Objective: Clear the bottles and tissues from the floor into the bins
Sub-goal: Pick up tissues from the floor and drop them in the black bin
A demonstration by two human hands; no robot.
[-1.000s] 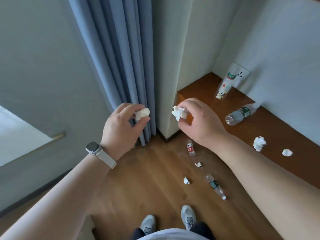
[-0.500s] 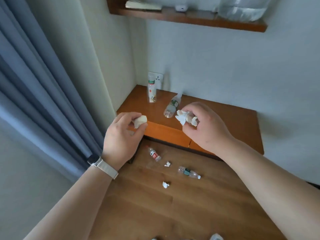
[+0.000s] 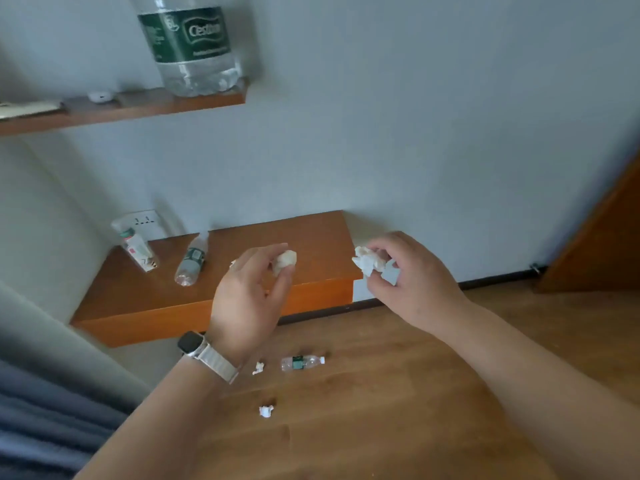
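Fingers (image 3: 265,252) of the left hand (image 3: 247,299) pinch a crumpled tissue (image 3: 285,261); the right hand (image 3: 415,289) clutches a second wad (image 3: 369,265), both soft, feather-light, easily squeezed. Farther off, a small bottle (image 3: 302,362) lies on the floor, probably empty and slick; grip its middle

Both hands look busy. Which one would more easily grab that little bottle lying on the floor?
Probably the left hand: the floor bottle lies nearer its side, and it pinches only a small tissue wad. The right hand grips a bigger tissue.
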